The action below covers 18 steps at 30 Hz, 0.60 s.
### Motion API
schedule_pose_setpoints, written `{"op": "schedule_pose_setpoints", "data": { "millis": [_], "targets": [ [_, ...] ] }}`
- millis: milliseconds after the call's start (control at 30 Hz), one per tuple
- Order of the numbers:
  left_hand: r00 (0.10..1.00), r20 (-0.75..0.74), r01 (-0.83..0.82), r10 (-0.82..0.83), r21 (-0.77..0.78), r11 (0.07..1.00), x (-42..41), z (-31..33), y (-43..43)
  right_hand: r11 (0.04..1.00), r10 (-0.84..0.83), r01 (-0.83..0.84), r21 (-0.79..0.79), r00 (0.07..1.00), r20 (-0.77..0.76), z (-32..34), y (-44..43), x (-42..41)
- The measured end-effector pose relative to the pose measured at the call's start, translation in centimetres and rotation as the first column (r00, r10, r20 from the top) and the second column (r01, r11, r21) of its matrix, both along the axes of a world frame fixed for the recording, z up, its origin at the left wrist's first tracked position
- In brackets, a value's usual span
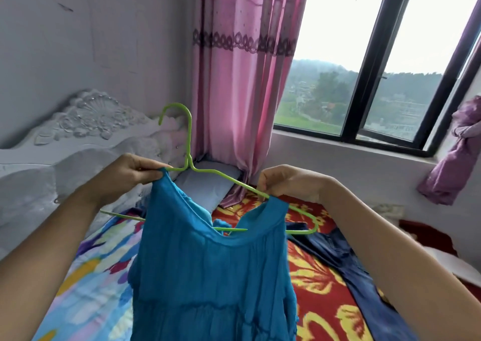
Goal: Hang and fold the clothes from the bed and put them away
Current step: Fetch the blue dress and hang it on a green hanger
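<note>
- Straight ahead, filling the middle of the head view, two bare arms reach forward and hold a garment up over a bed (325,275).
- The left hand (135,171), at centre left of the frame, pinches one shoulder strap of a bright blue dress (208,275) against the wire of a green hanger (189,137), just beside the hanger's neck.
- The right hand (283,182), right of centre, pinches the other strap, which is looped over the hanger's sloping arm.
- The hands are apart, one at each shoulder of the dress.
- The hanger is tilted, its hook pointing to the upper left and its far corner dipping low on the right.
- The dress hangs from both hands down to the bottom edge of the frame.
- On the bed, a flowered sheet shows blue at lower left and red and yellow at lower right.
- A dark denim garment (346,257) lies spread on the red part, at lower right.
- A pale pillow (205,184) sits behind the hanger, near the corner.
- A carved white headboard (86,122) stands at left.
- A pink curtain (242,80) hangs at top centre, beside a dark-framed window (364,67).
</note>
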<state>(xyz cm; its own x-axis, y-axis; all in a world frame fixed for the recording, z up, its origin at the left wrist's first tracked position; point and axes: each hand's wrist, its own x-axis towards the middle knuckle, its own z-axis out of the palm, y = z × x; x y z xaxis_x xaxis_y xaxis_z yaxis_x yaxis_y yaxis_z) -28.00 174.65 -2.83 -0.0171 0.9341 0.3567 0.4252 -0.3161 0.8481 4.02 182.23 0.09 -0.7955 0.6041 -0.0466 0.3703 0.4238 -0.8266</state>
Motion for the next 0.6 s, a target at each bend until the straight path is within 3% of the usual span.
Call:
{"op": "schedule_pose_setpoints", "data": {
  "millis": [67,200,300,400,500,600],
  "targets": [
    [1.000,0.015,-0.027,0.027,0.011,1.000,0.7,0.1,0.2,0.998,-0.058,0.058,0.007,0.998,-0.016,1.0,-0.7,-0.9],
    [0.996,0.027,-0.084,0.084,0.028,0.996,1.9,-0.1,0.8,0.981,-0.125,0.094,0.167,0.974,0.187,1.9,-2.0,-3.4],
    [0.994,-0.049,-0.099,0.102,0.052,0.994,1.9,0.2,0.3,0.945,-0.217,0.182,0.270,0.971,0.104,1.7,-1.5,-3.5],
    [0.977,-0.171,-0.116,0.126,0.068,0.991,-0.1,0.2,-0.7,0.932,-0.277,0.279,0.234,0.960,-0.042,2.4,-0.7,-1.6],
    [0.977,-0.133,-0.162,0.169,0.059,0.985,-1.5,0.2,-1.9,0.932,-0.304,0.324,0.165,0.943,-0.132,3.0,-0.3,-0.2],
    [0.973,-0.098,-0.200,0.208,0.090,0.976,-1.8,0.2,-2.3,0.929,-0.311,0.329,0.169,0.942,-0.125,3.1,0.2,-0.3]
  ]
}}
